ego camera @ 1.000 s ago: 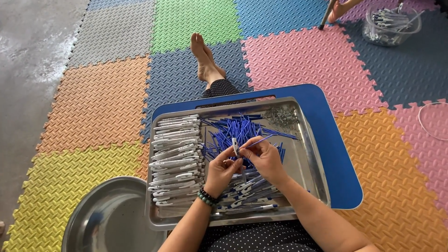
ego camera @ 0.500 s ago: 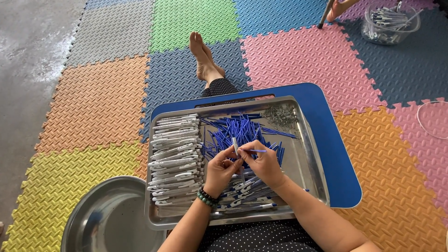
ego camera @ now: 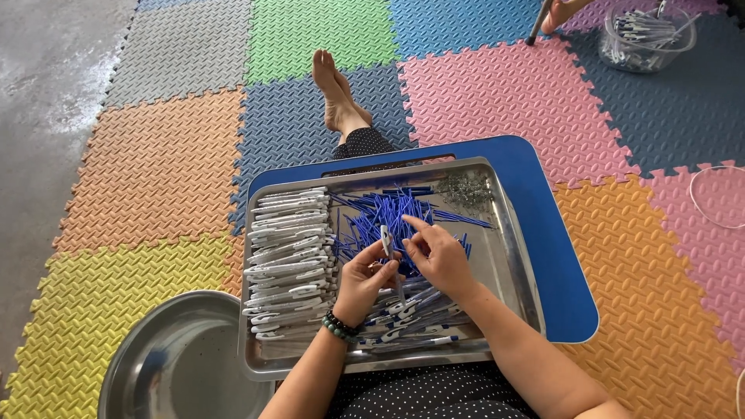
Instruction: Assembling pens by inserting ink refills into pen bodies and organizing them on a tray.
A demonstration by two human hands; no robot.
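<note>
Pen barrel [ego camera: 386, 240] stands upright, tip up, pinched by left hand [ego camera: 365, 281]; right hand [ego camera: 439, 260] half-curled.

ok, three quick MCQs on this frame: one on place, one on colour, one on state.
1. Where does the stack of white pen barrels lie in the metal tray?
A. left side
B. right side
C. outside it

2. What colour is the board under the tray?
A. green
B. blue
C. orange

3. What is the left hand doing?
A. resting flat on the mat
B. reaching into the round basin
C. pinching a small white pen part

Answers:
1. A, the white barrels fill the tray's left side, beside the loose blue refills.
2. B, a blue edge shows around the tray's top and right.
3. C, its fingers close on the part over the tray, with the right hand right next to it.
</note>
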